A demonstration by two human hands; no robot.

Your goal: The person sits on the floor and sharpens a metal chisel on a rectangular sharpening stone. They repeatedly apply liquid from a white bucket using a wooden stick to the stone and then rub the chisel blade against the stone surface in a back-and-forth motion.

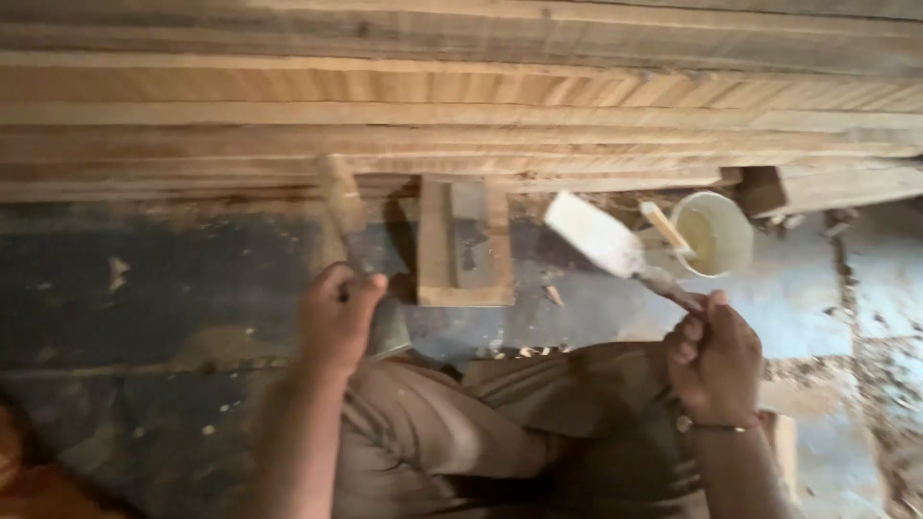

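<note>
My left hand (pixel 336 315) grips a wooden-handled tool (pixel 343 210) whose handle points away from me and whose metal end (pixel 388 329) lies by my knee. My right hand (pixel 713 358) holds a tool with a broad whitish blade (pixel 596 235), raised and tilted toward the upper left. Between the two hands a U-shaped wooden piece (pixel 465 245) lies flat on the dark floor. Just right of the blade stands a small white cup (pixel 716 234) of pale liquid with a stick (pixel 663 227) in it.
Long stacked wooden planks (pixel 461 106) run across the far side. A wood block (pixel 817 187) lies at the right behind the cup. Wood shavings (pixel 889 384) litter the floor at the right. My legs in brown trousers (pixel 500 432) fill the near middle.
</note>
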